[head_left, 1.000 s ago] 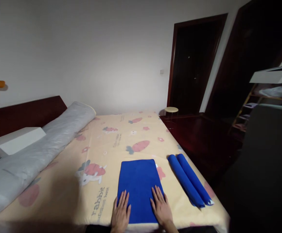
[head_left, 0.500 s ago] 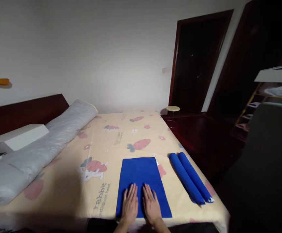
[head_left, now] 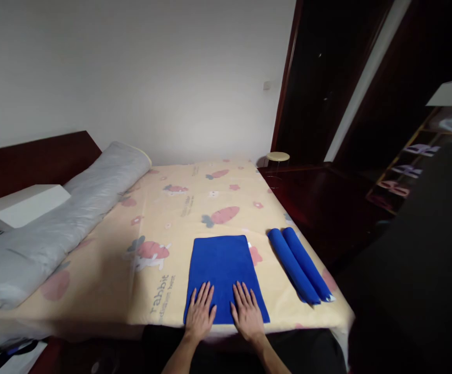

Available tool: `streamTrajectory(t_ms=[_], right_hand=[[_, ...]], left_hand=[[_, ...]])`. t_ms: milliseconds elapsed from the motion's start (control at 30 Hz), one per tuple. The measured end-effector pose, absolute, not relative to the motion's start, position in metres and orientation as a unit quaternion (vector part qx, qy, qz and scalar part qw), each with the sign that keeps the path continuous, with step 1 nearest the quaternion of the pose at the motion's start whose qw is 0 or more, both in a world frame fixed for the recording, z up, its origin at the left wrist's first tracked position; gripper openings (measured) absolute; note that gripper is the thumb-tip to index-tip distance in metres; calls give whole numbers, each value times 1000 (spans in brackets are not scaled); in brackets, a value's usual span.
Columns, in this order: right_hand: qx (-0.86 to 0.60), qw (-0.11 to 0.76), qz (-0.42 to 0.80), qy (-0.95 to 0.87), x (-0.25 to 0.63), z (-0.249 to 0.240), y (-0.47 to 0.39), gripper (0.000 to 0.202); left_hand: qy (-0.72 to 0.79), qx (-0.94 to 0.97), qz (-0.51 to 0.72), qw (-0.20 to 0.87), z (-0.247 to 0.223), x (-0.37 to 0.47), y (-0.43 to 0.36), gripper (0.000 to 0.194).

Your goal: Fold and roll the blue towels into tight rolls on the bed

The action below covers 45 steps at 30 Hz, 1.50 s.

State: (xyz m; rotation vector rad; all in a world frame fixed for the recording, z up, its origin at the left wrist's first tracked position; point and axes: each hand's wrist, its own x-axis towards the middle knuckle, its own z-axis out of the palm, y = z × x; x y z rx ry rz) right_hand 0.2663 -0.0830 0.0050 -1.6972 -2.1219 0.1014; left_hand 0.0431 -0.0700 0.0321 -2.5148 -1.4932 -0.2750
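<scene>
A blue cloth (head_left: 222, 265) lies flat on the patterned bed sheet (head_left: 179, 218), close to the bed's front edge. My left hand (head_left: 201, 314) rests palm down on its lower left part, fingers spread. On the lower right part lies my right hand (head_left: 247, 312), also flat with fingers apart. Neither hand grips anything. To the right, two rolled blue cloths (head_left: 294, 267) lie side by side, slanting along the bed's right side.
A long grey roll (head_left: 81, 213) lies along the left side by the dark headboard (head_left: 35, 161), with a white box (head_left: 31, 205) near it. Beyond the bed stand a round stool (head_left: 278, 156) and, at right, a shoe rack (head_left: 405, 166).
My hands have moved apart toward the cloth's left and right sides, with the fingers more spread. The camera view has tilted down, so the bed appears higher.
</scene>
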Motion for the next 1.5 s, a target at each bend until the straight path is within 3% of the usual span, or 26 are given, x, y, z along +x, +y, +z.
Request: streamTrajectory(t_ms=[467, 633, 800, 1033, 1233, 1500], right_hand=[[-665, 203, 37, -717, 322, -12, -92, 67], [-648, 209, 44, -731, 317, 3, -88, 59], [-540, 194, 100, -813, 297, 23, -99, 54], [-508, 160, 129, -836, 282, 19, -118, 56], [-509, 149, 134, -837, 300, 18, -118, 56], [-564, 153, 181, -791, 341, 25, -118, 55]], left_hand=[[-553, -821, -89, 113, 11, -17, -69, 64], [-555, -809, -125, 146, 31, 0, -67, 63], [-404, -905, -93, 90, 68, 42, -82, 63], [-384, -921, -65, 8, 65, 66, -99, 66], [-394, -919, -28, 2, 65, 40, -97, 73], [-435, -896, -51, 69, 44, -28, -93, 72]])
